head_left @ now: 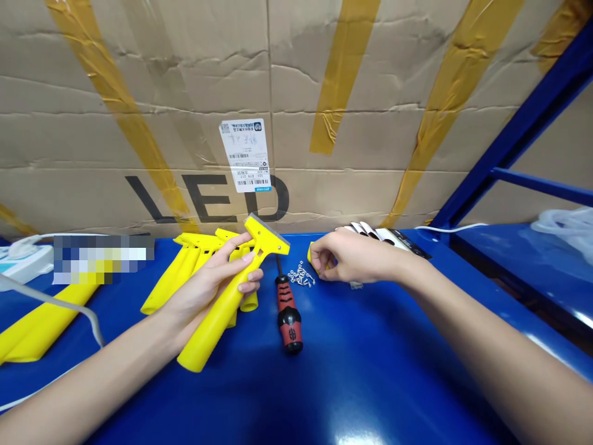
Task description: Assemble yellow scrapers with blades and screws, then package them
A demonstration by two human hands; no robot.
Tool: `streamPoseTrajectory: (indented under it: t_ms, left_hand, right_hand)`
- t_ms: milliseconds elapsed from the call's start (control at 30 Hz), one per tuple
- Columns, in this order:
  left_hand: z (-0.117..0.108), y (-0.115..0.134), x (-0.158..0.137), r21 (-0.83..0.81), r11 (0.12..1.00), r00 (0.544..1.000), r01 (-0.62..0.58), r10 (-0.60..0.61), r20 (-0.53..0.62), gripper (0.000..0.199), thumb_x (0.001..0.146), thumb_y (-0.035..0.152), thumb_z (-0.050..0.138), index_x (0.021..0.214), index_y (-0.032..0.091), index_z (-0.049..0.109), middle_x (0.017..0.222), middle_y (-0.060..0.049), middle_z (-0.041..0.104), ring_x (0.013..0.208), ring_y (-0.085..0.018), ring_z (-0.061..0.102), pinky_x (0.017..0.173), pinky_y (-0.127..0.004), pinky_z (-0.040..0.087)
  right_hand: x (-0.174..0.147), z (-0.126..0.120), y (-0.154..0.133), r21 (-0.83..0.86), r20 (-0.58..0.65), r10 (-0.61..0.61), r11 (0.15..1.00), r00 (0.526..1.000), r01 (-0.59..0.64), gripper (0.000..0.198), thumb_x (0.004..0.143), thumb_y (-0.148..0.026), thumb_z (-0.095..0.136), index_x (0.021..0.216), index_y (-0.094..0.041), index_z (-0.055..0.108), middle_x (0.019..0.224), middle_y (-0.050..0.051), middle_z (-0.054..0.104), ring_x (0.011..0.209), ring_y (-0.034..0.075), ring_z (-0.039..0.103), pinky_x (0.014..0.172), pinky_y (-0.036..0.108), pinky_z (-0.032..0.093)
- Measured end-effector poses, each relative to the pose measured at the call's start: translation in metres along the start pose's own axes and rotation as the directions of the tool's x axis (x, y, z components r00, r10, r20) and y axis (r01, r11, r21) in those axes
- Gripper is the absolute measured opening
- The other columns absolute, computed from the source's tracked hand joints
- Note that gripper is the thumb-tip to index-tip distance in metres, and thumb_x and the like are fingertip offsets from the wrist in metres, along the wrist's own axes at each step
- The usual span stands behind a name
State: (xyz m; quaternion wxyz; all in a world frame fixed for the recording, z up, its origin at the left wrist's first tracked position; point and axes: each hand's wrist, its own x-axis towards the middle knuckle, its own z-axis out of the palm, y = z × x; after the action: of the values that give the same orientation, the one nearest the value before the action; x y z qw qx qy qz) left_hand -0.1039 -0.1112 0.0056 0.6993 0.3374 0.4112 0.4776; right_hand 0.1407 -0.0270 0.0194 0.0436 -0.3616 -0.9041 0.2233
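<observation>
My left hand (234, 266) is wrapped round the handle of a yellow scraper (208, 321), which is tilted with its metal-edged head up and to the right. A small screw shows near the head's right corner. My right hand (345, 254) is closed at a small yellow plastic piece (311, 256), most of which the fingers hide. Between the hands lies a loose pile of small screws and nuts (302, 275). Just below the scraper's head, a screwdriver (290, 315) with a red and black handle lies on the blue surface.
Several more yellow scraper handles (173, 278) lie behind my left hand, others (50, 315) at far left beside a white power strip (28, 266) and cable. Black-and-white packaging (384, 235) sits behind my right wrist. A cardboard box (296, 80) walls the back; a blue metal frame (509, 130) stands right.
</observation>
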Motion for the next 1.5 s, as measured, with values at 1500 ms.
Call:
streamPoseTrajectory:
  t_ms: [1500]
  left_hand:
    - [0.007,-0.009,-0.005,-0.029,1.000,0.996,0.008,-0.005,0.088,0.047,0.094,0.011,0.058,0.134,0.026,0.042,0.073,0.000,0.055,0.054,-0.007,0.052,0.053,-0.015,0.042]
  right_hand:
    - [0.004,0.002,-0.013,0.138,-0.387,-0.162,0.963,0.908,0.230,0.014,0.078,-0.017,0.066,0.075,-0.020,0.052,0.075,-0.001,0.063,0.069,0.012,0.057,0.066,0.025,0.042]
